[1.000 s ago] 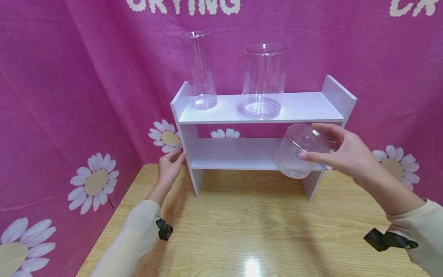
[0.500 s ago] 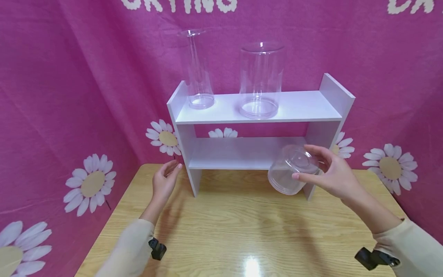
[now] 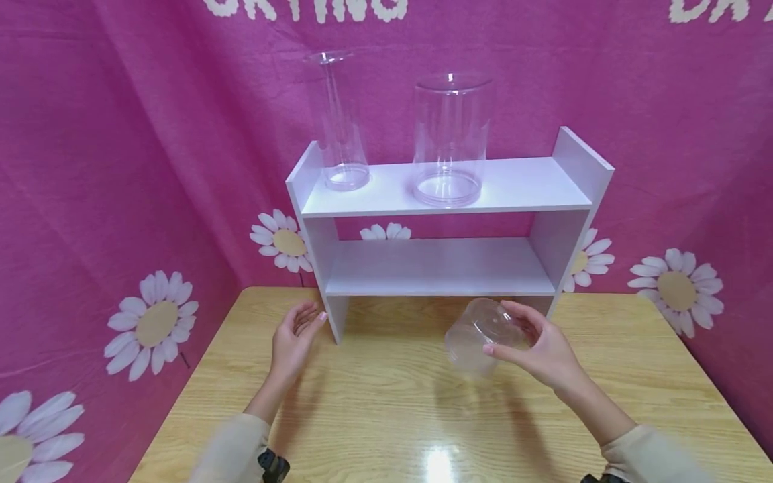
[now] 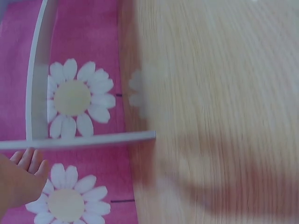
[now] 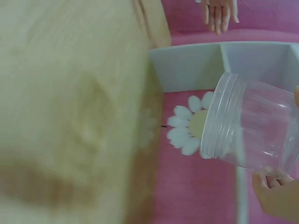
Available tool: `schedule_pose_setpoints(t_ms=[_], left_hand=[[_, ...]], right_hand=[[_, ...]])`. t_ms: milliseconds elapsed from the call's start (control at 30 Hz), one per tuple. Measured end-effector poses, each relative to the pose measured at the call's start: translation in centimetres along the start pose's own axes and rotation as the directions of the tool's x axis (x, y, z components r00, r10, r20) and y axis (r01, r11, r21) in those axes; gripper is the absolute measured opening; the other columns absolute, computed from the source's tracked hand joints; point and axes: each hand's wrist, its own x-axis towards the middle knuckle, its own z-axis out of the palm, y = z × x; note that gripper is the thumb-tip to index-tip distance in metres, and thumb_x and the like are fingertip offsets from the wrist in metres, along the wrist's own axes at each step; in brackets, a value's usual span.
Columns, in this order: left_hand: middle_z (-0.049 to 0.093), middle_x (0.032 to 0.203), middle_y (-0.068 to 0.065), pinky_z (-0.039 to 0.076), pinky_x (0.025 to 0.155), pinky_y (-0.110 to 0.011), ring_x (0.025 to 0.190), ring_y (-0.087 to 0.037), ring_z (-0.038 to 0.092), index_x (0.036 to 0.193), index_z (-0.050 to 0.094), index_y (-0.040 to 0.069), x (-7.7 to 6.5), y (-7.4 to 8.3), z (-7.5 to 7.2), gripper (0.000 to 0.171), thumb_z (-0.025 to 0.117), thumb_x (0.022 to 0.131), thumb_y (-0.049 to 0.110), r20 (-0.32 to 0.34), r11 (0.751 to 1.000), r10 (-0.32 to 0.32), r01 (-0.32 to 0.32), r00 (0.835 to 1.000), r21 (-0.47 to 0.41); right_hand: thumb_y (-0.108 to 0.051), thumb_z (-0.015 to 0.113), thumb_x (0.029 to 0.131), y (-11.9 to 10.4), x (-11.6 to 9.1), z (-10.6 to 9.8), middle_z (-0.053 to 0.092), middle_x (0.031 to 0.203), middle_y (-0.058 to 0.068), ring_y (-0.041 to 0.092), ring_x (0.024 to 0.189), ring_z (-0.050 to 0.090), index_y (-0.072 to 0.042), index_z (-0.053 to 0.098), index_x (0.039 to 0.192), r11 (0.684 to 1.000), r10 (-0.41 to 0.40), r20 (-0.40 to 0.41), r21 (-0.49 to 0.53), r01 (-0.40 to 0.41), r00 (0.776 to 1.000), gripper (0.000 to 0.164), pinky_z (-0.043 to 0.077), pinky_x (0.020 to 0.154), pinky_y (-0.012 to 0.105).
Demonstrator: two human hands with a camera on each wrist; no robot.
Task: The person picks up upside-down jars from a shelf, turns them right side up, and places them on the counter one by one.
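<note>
My right hand (image 3: 543, 349) grips a short clear plastic jar (image 3: 477, 335) with thumb and fingers at its closed end, above the table and in front of the shelf's right part. The jar is tilted. Its ridged rim (image 5: 222, 116) faces away from the hand in the right wrist view, and the inside looks bare. Over the table by the shelf's left side panel is my left hand (image 3: 292, 343), holding nothing, its fingers loosely bent. In the left wrist view, the left hand (image 4: 21, 182) appears close to the white panel (image 4: 93, 140).
A white two-tier shelf (image 3: 435, 268) stands on the wood-grain table (image 3: 374, 402). On its upper board are a tall narrow clear cylinder (image 3: 344, 137) at the left and a wider one (image 3: 449, 137) near the middle. A pink cloth (image 3: 151, 134) with daisies hangs behind and left.
My right hand has brought the jar down and left, from in front of the lower shelf board to over the table. My left hand has come away from the side panel and lowered.
</note>
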Motion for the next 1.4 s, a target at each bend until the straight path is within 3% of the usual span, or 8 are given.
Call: schedule_pose_setpoints(t_ms=[67,133,333,500,833,1167,1300,1400], left_hand=[[0.055,0.135,-0.024,0.039,0.114,-0.039,0.128,-0.034,0.051,0.133,0.047,-0.005,-0.5,0.0,0.5,0.048,0.063,0.092,0.012,0.028,1.000,0.013,-0.013,1.000,0.010],[0.055,0.135,-0.023,0.036,0.116,-0.043,0.129,-0.034,0.050,0.134,0.048,-0.003,-0.9,-0.1,1.0,0.049,0.064,0.091,0.013,0.057,0.999,0.022,-0.023,0.998,0.029],[0.057,0.136,-0.017,0.034,0.116,-0.047,0.130,-0.033,0.049,0.134,0.049,0.003,-2.1,-0.1,2.6,0.055,0.071,0.086,0.017,0.142,0.986,0.077,-0.096,0.987,0.134],[0.054,0.140,-0.014,0.033,0.116,-0.051,0.134,-0.033,0.046,0.137,0.048,0.005,-3.0,0.0,3.8,0.061,0.074,0.083,0.019,0.245,0.975,0.107,-0.150,0.964,0.167],[0.051,0.142,-0.018,0.034,0.113,-0.056,0.134,-0.038,0.044,0.138,0.045,0.002,-4.0,0.4,6.3,0.070,0.077,0.080,0.022,0.445,0.956,0.141,-0.239,0.884,0.172],[0.046,0.148,-0.013,0.036,0.113,-0.052,0.137,-0.033,0.043,0.144,0.039,0.009,-4.7,0.8,8.2,0.082,0.079,0.076,0.031,0.590,0.944,0.135,-0.284,0.796,0.166],[0.045,0.148,-0.013,0.036,0.114,-0.052,0.137,-0.032,0.043,0.145,0.037,0.008,-4.8,0.9,8.6,0.085,0.080,0.075,0.030,0.625,0.951,0.137,-0.278,0.769,0.133],[0.047,0.147,-0.013,0.038,0.112,-0.052,0.135,-0.031,0.046,0.146,0.036,0.007,-4.9,1.0,8.8,0.089,0.082,0.073,0.029,0.637,0.959,0.122,-0.255,0.761,0.121]], right_hand=[[-0.017,0.081,0.076,0.9,-0.4,0.8,0.050,0.140,0.017,-0.022,0.105,0.043,-0.004,0.044,0.141,0.998,0.026,-0.008,0.053,-0.025,1.000,0.075,0.036,0.091,-0.004],[-0.013,0.080,0.077,1.7,-0.7,1.4,0.050,0.138,0.018,-0.022,0.105,0.045,-0.002,0.043,0.140,0.994,0.044,-0.013,0.105,-0.043,0.999,0.074,0.035,0.093,-0.004],[-0.009,0.079,0.076,3.4,-1.2,2.7,0.054,0.128,0.007,-0.020,0.103,0.049,0.000,0.044,0.139,0.983,0.082,-0.022,0.164,-0.077,0.996,0.072,0.036,0.094,-0.004],[-0.007,0.079,0.076,3.9,-1.1,3.6,0.055,0.122,0.000,-0.016,0.103,0.051,0.001,0.045,0.138,0.977,0.068,-0.015,0.206,-0.063,0.998,0.071,0.037,0.095,-0.002],[-0.003,0.077,0.076,3.2,-0.9,4.9,0.049,0.136,0.021,-0.013,0.105,0.052,0.004,0.043,0.138,0.956,0.051,0.032,0.287,-0.058,0.998,0.071,0.040,0.096,0.001],[-0.005,0.076,0.077,1.8,-0.7,5.6,0.049,0.139,0.021,-0.009,0.108,0.054,0.001,0.044,0.139,0.940,0.056,0.074,0.332,-0.078,0.996,0.070,0.042,0.098,0.005],[-0.002,0.076,0.077,1.4,-0.7,5.9,0.047,0.140,0.022,-0.007,0.109,0.054,0.003,0.043,0.139,0.924,0.056,0.094,0.372,-0.087,0.994,0.071,0.043,0.098,0.006],[-0.001,0.076,0.077,1.1,-0.7,6.1,0.047,0.139,0.021,-0.006,0.110,0.055,0.004,0.042,0.140,0.913,0.055,0.104,0.397,-0.092,0.993,0.072,0.044,0.098,0.007]])
